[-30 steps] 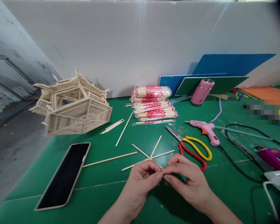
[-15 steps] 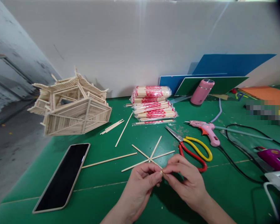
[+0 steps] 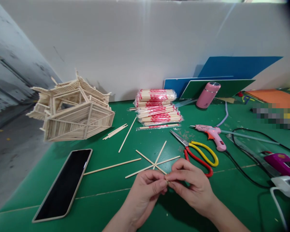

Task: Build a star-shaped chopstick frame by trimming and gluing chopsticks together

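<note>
Green table [image 3: 91, 206], white board [image 3: 111, 42] upright at the back. Left hand [image 3: 146, 188] and right hand [image 3: 192, 183] have thumbs and forefingers pinched together, tips meeting on a small piece [image 3: 167, 181] mostly hidden by the fingers; can't tell its shape. Three crossed sticks [image 3: 147, 159] lie just off the fingertips at 11 o'clock; one end runs right up to the pinch, contact unclear. Looks like fine fingertip work, so: thumbs opposed, light even pressure, forearms steady, don't nudge the cross. Best to turn the piece up for a sightline. Scissors [image 3: 187, 145] sit at 1 to 2 o'clock, red handle just beside right knuckles; mind that elbow room. Glue gun [image 3: 214, 135] farther out, same bearing, nozzle toward 9; keep sleeves off its cord [image 3: 241, 174].
</note>
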A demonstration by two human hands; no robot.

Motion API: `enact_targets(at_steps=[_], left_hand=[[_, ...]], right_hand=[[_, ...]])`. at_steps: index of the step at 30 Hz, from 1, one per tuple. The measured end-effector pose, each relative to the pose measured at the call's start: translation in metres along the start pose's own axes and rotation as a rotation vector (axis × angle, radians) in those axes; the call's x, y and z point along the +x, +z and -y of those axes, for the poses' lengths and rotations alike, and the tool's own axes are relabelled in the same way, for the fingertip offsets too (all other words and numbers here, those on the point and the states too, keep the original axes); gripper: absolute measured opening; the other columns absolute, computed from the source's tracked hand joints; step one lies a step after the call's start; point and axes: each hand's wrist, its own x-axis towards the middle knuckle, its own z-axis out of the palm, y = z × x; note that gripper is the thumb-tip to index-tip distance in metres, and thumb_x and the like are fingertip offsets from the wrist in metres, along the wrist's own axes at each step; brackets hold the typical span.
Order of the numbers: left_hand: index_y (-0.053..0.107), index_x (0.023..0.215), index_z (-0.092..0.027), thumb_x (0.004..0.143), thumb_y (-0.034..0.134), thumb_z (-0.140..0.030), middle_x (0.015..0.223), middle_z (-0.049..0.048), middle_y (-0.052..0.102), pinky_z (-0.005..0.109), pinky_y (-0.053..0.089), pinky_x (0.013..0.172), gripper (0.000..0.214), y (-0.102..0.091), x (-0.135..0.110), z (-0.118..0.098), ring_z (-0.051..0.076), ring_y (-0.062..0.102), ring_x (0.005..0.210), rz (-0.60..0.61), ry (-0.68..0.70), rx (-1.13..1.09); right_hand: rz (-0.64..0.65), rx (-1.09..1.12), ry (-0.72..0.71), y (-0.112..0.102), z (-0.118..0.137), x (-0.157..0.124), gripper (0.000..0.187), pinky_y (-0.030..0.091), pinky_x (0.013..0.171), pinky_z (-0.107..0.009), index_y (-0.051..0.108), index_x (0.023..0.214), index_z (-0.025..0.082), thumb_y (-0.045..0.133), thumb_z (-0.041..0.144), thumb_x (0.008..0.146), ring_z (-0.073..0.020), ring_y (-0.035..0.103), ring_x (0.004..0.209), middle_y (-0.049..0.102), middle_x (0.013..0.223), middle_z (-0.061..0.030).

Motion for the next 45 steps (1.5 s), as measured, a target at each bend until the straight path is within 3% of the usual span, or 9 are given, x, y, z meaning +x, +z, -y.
enact_targets(at_steps=[19, 24, 33, 40, 45], left_hand=[[0.064, 0.059, -0.013, 0.058, 0.072, -0.019, 0.058, -0.0005, 0.056, 0.019, 0.033, 0.058, 0.010, -0.0011, -0.0021, -0.0034, 0.007, 0.044, 0.056, -0.005, 0.056, 0.059], [0.064, 0.059, -0.012, 0.059, 0.071, -0.018, 0.056, -0.0006, 0.054, 0.019, 0.032, 0.059, 0.009, -0.0012, -0.0021, -0.0028, 0.007, 0.044, 0.056, -0.036, 0.066, 0.076], [0.064, 0.061, -0.012, 0.058, 0.072, -0.020, 0.057, -0.0001, 0.055, 0.019, 0.033, 0.058, 0.012, -0.0007, -0.0013, -0.0020, 0.007, 0.044, 0.056, -0.022, 0.018, 0.016], [0.064, 0.061, -0.012, 0.058, 0.072, -0.019, 0.057, -0.0001, 0.055, 0.019, 0.034, 0.058, 0.011, 0.0007, 0.0004, -0.0039, 0.007, 0.044, 0.055, -0.035, 0.001, 0.032], [0.063, 0.062, -0.012, 0.058, 0.072, -0.020, 0.057, 0.0001, 0.055, 0.020, 0.034, 0.059, 0.012, 0.0011, 0.0009, -0.0062, 0.008, 0.045, 0.056, -0.019, -0.012, 0.034]], right_hand=[[0.085, 0.045, 0.070, -0.0020, -0.0040, 0.0036, 0.023, 0.044, 0.054, -0.021, 0.065, 0.093, 0.027, 0.056, 0.015, 0.076, -0.0101, 0.052, 0.065, 0.052, 0.075, -0.0013], [0.056, 0.008, 0.028, -0.0014, -0.0017, 0.0049, 0.026, 0.043, 0.054, -0.020, 0.065, 0.096, 0.026, 0.056, 0.012, 0.076, -0.0096, 0.052, 0.065, 0.052, 0.075, -0.0013], [0.117, -0.013, 0.042, -0.0042, -0.0022, 0.0034, 0.029, 0.045, 0.058, -0.022, 0.063, 0.101, 0.025, 0.054, 0.011, 0.077, -0.0107, 0.052, 0.069, 0.051, 0.079, -0.0025], [0.045, -0.039, -0.007, -0.0033, -0.0028, 0.0054, 0.028, 0.044, 0.054, -0.020, 0.063, 0.098, 0.027, 0.055, 0.011, 0.076, -0.0098, 0.052, 0.066, 0.052, 0.075, -0.0008], [0.081, -0.033, -0.009, -0.0050, -0.0044, 0.0053, 0.032, 0.044, 0.054, -0.020, 0.061, 0.103, 0.029, 0.054, 0.011, 0.077, -0.0096, 0.051, 0.065, 0.050, 0.075, -0.0007]])
